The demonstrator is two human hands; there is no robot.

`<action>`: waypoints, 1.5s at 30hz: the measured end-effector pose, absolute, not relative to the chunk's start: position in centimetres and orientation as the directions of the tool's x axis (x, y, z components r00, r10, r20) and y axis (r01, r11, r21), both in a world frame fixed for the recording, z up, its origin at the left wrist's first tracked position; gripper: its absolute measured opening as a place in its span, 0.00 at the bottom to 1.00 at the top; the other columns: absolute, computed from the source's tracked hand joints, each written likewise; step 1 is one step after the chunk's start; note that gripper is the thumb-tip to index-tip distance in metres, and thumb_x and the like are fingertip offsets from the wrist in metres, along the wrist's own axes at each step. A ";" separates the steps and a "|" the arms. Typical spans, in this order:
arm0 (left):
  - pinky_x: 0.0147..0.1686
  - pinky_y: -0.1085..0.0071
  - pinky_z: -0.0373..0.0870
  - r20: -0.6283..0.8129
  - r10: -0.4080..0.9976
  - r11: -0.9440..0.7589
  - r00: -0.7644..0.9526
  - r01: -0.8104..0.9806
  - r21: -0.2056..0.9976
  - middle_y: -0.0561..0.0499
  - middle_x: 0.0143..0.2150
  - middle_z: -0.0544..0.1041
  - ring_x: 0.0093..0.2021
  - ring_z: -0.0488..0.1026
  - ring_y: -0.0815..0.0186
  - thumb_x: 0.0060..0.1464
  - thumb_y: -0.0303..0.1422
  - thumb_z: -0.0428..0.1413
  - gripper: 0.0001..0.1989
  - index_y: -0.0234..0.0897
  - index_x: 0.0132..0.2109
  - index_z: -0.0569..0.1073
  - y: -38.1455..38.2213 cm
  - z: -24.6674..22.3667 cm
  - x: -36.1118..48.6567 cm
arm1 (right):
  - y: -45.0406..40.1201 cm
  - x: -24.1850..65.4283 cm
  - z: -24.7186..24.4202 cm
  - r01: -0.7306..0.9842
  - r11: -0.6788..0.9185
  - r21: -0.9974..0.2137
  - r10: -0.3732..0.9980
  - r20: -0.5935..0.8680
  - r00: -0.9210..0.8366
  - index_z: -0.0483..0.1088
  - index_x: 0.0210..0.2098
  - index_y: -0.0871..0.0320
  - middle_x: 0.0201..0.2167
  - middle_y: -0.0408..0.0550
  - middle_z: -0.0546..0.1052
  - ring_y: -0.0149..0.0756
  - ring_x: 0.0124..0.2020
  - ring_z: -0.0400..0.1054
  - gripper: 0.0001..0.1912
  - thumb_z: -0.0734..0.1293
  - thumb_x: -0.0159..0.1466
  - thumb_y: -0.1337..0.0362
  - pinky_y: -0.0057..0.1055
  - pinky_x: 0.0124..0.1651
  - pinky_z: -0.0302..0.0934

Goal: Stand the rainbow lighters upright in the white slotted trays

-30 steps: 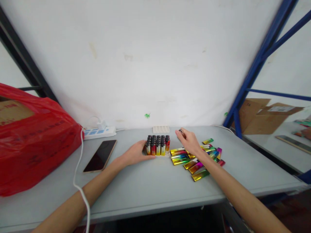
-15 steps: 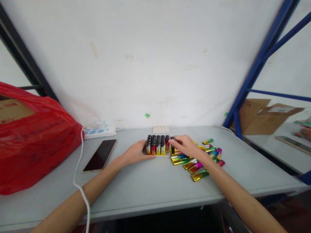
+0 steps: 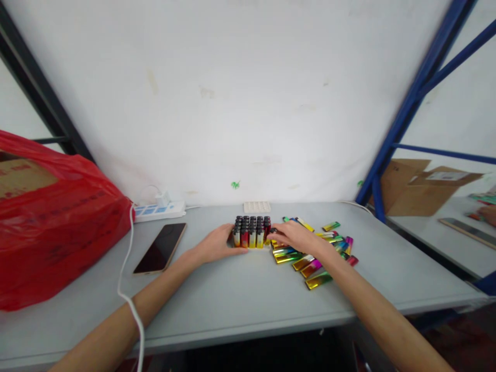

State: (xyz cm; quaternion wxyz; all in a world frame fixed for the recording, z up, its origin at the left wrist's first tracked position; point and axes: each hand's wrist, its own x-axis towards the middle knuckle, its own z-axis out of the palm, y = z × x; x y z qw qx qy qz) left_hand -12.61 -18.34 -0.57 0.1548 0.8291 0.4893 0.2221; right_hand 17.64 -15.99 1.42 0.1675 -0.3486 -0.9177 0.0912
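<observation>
Grey tabletop [image 3: 217, 305] below, left fingers [image 3: 225, 231] clasp upright lighters [image 3: 252, 236]; right fingers [image 3: 279, 238], curled downward, pinch another lighter [image 3: 273, 230].

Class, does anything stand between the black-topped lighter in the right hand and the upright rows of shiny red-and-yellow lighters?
Nothing visible: the right hand holds the lighter beside the upright rows; its fingers partly hide the gap.

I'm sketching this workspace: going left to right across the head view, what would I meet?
Red plastic bag → dark-screened phone → left hand → upright lighters → loose lighters → cardboard box.
</observation>
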 end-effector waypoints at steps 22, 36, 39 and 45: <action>0.49 0.59 0.77 0.158 0.901 -0.427 0.404 0.762 0.488 0.40 0.54 0.82 0.51 0.79 0.47 0.51 0.57 0.66 0.34 0.36 0.55 0.78 -18.4 -0.4 -12.6 | -10.1 25.8 -1.6 0.948 0.282 -0.148 0.950 0.185 -0.253 0.79 0.50 0.61 0.44 0.59 0.82 0.46 0.47 0.75 0.11 0.68 0.71 0.65 0.34 0.52 0.62; 0.50 0.57 0.76 0.161 0.902 -0.426 0.401 0.765 0.483 0.39 0.54 0.82 0.49 0.79 0.48 0.51 0.57 0.66 0.35 0.36 0.56 0.78 -18.4 -0.4 -12.5 | -12.9 20.6 0.4 0.498 0.483 -0.720 0.875 0.414 -0.250 0.65 0.38 0.54 0.26 0.39 0.69 0.33 0.26 0.62 0.20 0.58 0.73 0.44 0.29 0.31 0.58; 0.50 0.58 0.76 0.176 0.899 -0.434 0.402 0.752 0.496 0.41 0.53 0.83 0.48 0.79 0.49 0.50 0.57 0.66 0.35 0.38 0.56 0.78 -18.3 -0.5 -12.6 | -13.9 19.1 0.6 0.431 0.462 -0.775 0.887 0.395 -0.240 0.59 0.28 0.52 0.21 0.37 0.63 0.32 0.23 0.57 0.28 0.59 0.70 0.36 0.29 0.28 0.53; 0.50 0.58 0.77 0.175 0.900 -0.433 0.400 0.766 0.475 0.41 0.54 0.83 0.49 0.80 0.48 0.50 0.57 0.66 0.35 0.37 0.56 0.77 -18.3 -0.7 -12.7 | -15.1 17.1 0.3 0.431 0.435 -0.790 0.899 0.410 -0.155 0.54 0.19 0.52 0.17 0.38 0.57 0.30 0.22 0.51 0.33 0.61 0.68 0.35 0.31 0.27 0.46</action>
